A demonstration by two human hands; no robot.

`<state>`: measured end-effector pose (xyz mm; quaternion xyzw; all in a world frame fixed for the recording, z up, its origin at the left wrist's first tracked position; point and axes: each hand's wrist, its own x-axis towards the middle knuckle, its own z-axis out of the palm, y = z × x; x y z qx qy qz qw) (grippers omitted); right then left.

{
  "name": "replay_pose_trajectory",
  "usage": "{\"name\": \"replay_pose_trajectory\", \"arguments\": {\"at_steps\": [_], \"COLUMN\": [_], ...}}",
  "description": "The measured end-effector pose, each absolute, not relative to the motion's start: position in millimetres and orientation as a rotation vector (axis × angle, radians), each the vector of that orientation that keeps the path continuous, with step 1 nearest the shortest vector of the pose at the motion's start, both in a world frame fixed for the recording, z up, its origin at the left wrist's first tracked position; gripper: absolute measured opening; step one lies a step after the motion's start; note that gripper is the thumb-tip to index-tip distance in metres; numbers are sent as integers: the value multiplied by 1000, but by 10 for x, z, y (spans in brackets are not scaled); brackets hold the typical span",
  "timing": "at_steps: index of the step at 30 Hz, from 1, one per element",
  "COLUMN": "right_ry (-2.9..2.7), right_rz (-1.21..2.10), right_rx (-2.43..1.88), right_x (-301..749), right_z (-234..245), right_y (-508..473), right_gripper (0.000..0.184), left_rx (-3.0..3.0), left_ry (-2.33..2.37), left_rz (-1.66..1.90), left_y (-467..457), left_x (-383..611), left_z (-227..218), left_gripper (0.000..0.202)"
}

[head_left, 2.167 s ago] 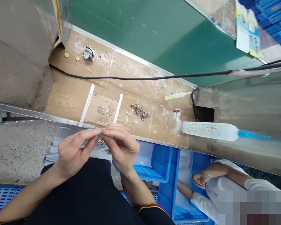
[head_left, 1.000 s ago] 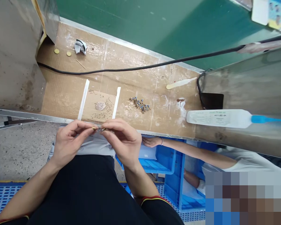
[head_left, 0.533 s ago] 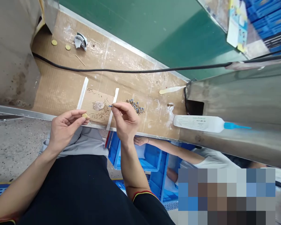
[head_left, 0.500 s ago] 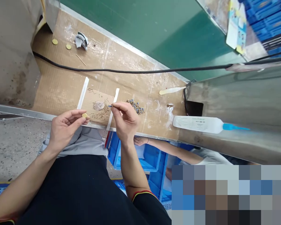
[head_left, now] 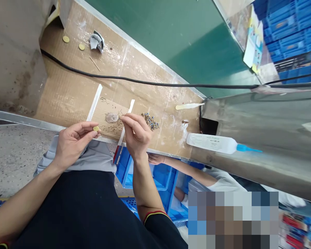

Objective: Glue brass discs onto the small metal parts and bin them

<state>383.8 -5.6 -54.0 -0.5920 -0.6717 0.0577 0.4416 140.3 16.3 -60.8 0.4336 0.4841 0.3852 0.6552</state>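
Observation:
My left hand [head_left: 74, 141] is closed over the table's front edge, pinching a small round yellow disc [head_left: 96, 128] between thumb and fingers. My right hand [head_left: 138, 136] is closed too, its fingertips pinched on a tiny metal piece that the fingers mostly hide. These fingertips are at the right edge of a clear, glossy puddle [head_left: 111, 118], which lies on a cardboard piece [head_left: 110, 103] speckled with brown marks. Whether the tiny piece touches the puddle I cannot tell. Just right of my right hand lies a pile of small brass and blue metal parts [head_left: 151, 121].
A black cable [head_left: 145, 83] crosses above the cardboard-covered table. At the right lies a white bottle [head_left: 211, 143] with a blue nozzle. Two yellow discs [head_left: 66, 39] and a grey scrap [head_left: 95, 41] lie far left. A co-worker's arm [head_left: 184, 168] reaches over blue crates [head_left: 158, 176].
My right hand has moved slightly left, bringing the tiny metal piece to the clear puddle. The left hand still pinches the yellow disc. The whole view has shifted and turned a little.

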Motion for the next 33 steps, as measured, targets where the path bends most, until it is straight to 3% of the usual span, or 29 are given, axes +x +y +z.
{"name": "replay_pose_trajectory", "arguments": {"at_steps": [16,33], "right_ry": [-1768,-1636], "right_rz": [96,164], "right_rx": [-1444,-1573], "right_x": [3858,3800], "right_z": [-571,-503], "right_y": [-50,19], "right_gripper": [32,21], "left_rx": [966,966], "left_ry": [1070,1086], "left_rz": [860,846], "left_y": [158,153], "left_x": [1403,1383], "left_z": [-648,-638], "left_gripper": [33,34]}}
